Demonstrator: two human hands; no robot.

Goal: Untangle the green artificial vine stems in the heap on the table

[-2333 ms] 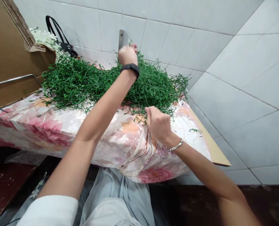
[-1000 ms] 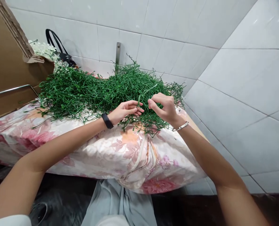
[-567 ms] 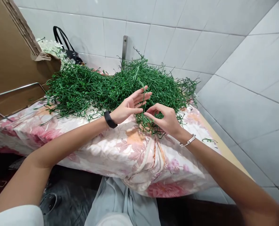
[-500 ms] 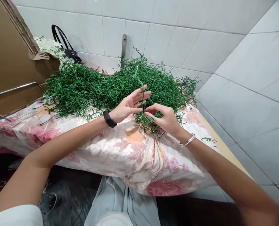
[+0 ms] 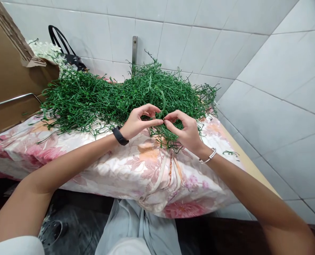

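Note:
A big heap of thin green plastic stems (image 5: 93, 101) lies on a table under a pink floral cloth (image 5: 136, 170). My left hand (image 5: 138, 122), with a black band on its wrist, pinches a green stem (image 5: 161, 102) at the heap's near edge. My right hand (image 5: 184, 131), with a silver bangle, pinches the same stem from the other side. The fingertips of both hands almost meet. The stem curves up from the pinch into the heap.
White tiled walls (image 5: 266, 88) close in behind and to the right. A brown cardboard box (image 5: 5, 67) stands at the left, with white flowers (image 5: 42, 49) and a black bag (image 5: 69, 58) behind it. A metal bracket (image 5: 134, 47) is fixed to the wall. The board's bare edge (image 5: 248, 164) shows at right.
My left hand came back from the wall bracket to the heap's near edge. Its open fingers closed into a pinch on the stem, meeting my right hand.

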